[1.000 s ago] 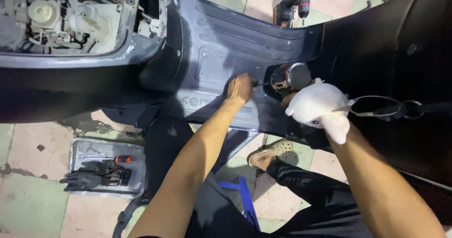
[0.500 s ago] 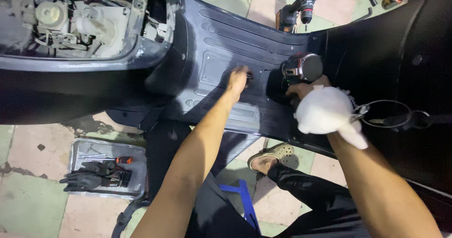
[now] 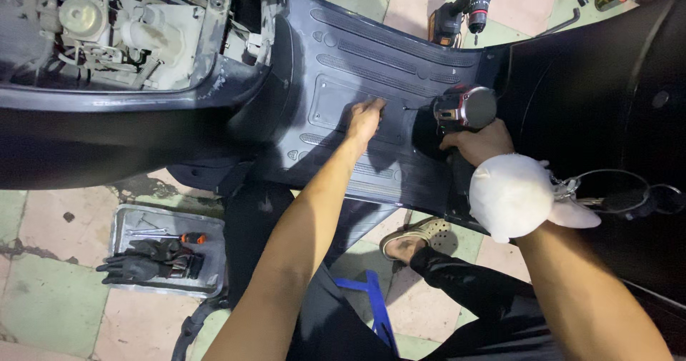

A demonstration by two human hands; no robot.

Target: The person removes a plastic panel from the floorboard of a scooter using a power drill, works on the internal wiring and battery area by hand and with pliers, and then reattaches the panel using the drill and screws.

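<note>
Screwing down the dark grey plastic scooter floorboard

Left hand presses flat, fingers together, mid-panel; right hand is clamped on the silver-and-black cordless driver near the board's right edge. Best keep the bit square, go slow.

Even, fairly dim overhead light, maybe indoor lamps. Dark scooter floor panel soaks up light; detail in the black body at right is lost. Soft shadow under the left hand. Small glare on the drill and metal tray. Forearms slightly soft near the bottom edge, mild wide-angle stretch.
</note>
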